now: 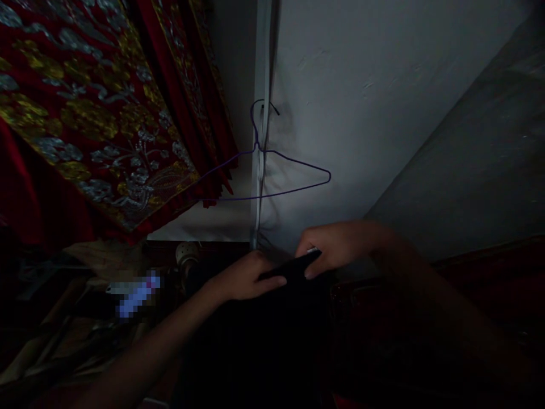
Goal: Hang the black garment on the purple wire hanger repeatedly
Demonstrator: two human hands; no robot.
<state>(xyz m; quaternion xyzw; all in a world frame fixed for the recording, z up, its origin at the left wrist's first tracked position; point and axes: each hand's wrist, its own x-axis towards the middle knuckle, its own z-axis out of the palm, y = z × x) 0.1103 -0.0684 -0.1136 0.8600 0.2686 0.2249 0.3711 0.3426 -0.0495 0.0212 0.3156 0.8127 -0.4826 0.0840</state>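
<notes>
Both of my hands grip the upper edge of a black garment [255,341], whose exact kind is too dark to make out. My left hand [247,275] has its thumb on top of the cloth and its fingers curled behind it. To its right, my right hand [332,247] pinches the same edge, with a small pale tag or label [312,250] showing by the fingers. Above the hands, a thin purple wire hanger [293,193] hangs by its hook against a pale vertical strip on the wall, with no cloth on it.
Red cloth with gold and silver embroidery [85,113] hangs at the upper left, overlapping the hanger's left end. A pale strip [266,57] runs down the grey wall [361,85]. Dim clutter and a pale clog [187,253] lie at the lower left.
</notes>
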